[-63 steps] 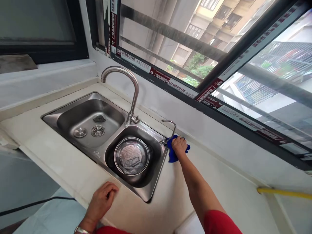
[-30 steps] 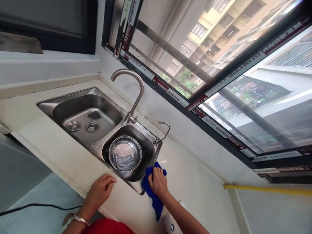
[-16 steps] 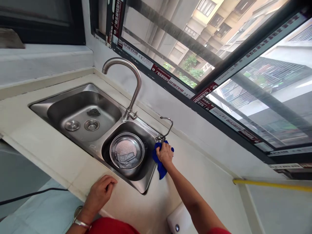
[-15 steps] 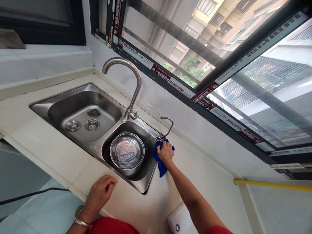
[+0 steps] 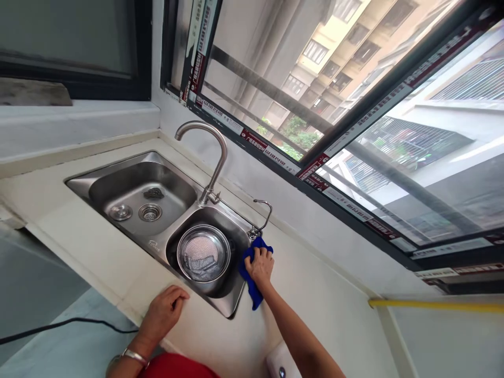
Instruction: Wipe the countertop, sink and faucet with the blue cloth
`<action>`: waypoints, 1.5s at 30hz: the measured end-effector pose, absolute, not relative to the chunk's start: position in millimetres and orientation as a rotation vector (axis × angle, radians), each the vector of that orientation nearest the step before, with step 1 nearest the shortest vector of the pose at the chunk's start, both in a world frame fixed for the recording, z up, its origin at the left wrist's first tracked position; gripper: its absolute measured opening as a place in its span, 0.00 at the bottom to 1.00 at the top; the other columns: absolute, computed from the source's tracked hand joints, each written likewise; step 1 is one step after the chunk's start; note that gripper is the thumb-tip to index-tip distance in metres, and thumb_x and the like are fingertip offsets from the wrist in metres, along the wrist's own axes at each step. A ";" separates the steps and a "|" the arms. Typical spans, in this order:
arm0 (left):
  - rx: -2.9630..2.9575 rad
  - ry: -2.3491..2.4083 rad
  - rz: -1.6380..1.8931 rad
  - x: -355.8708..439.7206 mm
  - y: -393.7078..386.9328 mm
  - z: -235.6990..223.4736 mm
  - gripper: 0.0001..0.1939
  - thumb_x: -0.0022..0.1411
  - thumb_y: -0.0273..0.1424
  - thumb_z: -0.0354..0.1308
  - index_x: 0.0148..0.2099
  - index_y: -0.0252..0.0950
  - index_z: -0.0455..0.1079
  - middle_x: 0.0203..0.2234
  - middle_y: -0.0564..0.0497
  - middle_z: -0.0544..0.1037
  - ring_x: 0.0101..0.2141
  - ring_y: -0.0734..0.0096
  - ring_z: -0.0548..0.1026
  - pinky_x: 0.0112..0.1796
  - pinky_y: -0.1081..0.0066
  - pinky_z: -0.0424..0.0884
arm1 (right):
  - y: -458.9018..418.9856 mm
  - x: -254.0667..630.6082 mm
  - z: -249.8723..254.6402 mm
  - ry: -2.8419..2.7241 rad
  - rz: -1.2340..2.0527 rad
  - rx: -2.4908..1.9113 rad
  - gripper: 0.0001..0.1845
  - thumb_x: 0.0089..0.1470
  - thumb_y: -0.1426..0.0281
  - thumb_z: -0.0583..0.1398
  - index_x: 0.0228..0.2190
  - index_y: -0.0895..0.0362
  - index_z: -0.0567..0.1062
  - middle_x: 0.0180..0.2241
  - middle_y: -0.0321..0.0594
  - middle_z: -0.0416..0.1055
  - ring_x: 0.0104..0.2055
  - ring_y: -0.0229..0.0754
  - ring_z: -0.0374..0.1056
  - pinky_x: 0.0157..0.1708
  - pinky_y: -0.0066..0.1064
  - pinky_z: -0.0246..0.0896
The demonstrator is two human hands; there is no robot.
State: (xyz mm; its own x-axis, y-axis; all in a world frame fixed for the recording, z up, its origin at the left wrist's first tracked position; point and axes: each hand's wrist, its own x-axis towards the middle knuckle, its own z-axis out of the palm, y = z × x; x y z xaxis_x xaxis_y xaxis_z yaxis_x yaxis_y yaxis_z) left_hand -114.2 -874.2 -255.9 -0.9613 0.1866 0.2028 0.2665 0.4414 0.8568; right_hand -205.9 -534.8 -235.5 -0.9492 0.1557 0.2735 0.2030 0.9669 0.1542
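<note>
My right hand (image 5: 260, 266) presses a blue cloth (image 5: 255, 299) against the right rim of the steel sink (image 5: 224, 304), its fingers bent over the fabric. Just behind the cloth stands a small thin curved tap (image 5: 270, 212). With its fingers curled in, my left hand (image 5: 167, 311) rests on the counter's front edge; nothing shows in it. A round perforated steel colander (image 5: 200, 247) sits in the right basin, and a grey crumpled cloth-like piece (image 5: 202, 269) lies inside it.
A tall curved faucet (image 5: 223, 152) rises behind the sink's middle. The left basin holds a drain strainer (image 5: 120, 212) and a dark scrap (image 5: 153, 193). At the near counter edge is a white device (image 5: 281, 362). A yellow pipe (image 5: 433, 305) runs along the right wall.
The view has shifted a little. My right hand and the blue cloth have moved slightly toward me, away from the small tap. My left hand stays at the counter edge.
</note>
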 end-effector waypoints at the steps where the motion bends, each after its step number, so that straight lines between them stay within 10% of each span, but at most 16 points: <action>1: -0.411 -2.597 -1.577 -114.1 -874.4 -256.3 0.14 0.61 0.25 0.48 0.33 0.40 0.75 0.31 0.53 0.80 0.34 0.71 0.79 0.40 0.72 0.74 | -539.0 -194.5 -236.5 -2.852 -0.260 -0.227 0.17 0.58 0.64 0.58 0.47 0.57 0.74 0.45 0.49 0.69 0.48 0.53 0.60 0.43 0.40 0.53; 18: -0.410 -2.601 -1.552 -112.7 -875.0 -256.3 0.14 0.60 0.25 0.48 0.33 0.40 0.76 0.30 0.53 0.80 0.34 0.72 0.79 0.38 0.73 0.74 | -572.5 -148.1 -226.1 -2.998 -0.228 0.186 0.07 0.59 0.65 0.58 0.33 0.54 0.74 0.38 0.42 0.70 0.44 0.49 0.59 0.42 0.39 0.50; 45: -0.412 -2.581 -1.476 -115.6 -873.8 -255.8 0.14 0.61 0.25 0.49 0.34 0.41 0.76 0.30 0.55 0.80 0.34 0.75 0.79 0.39 0.77 0.74 | -510.9 -244.5 -239.7 -2.839 -0.148 -0.142 0.15 0.61 0.63 0.57 0.43 0.53 0.79 0.44 0.45 0.73 0.49 0.51 0.57 0.44 0.39 0.47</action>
State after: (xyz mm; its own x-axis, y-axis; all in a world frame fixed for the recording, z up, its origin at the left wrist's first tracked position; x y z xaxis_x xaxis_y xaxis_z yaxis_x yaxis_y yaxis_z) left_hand -115.6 -873.8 -255.8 -0.9527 0.1667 0.2541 0.3036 0.4813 0.8223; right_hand -244.5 -510.9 -239.7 -0.9520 0.0824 0.2949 0.1125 0.9899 0.0868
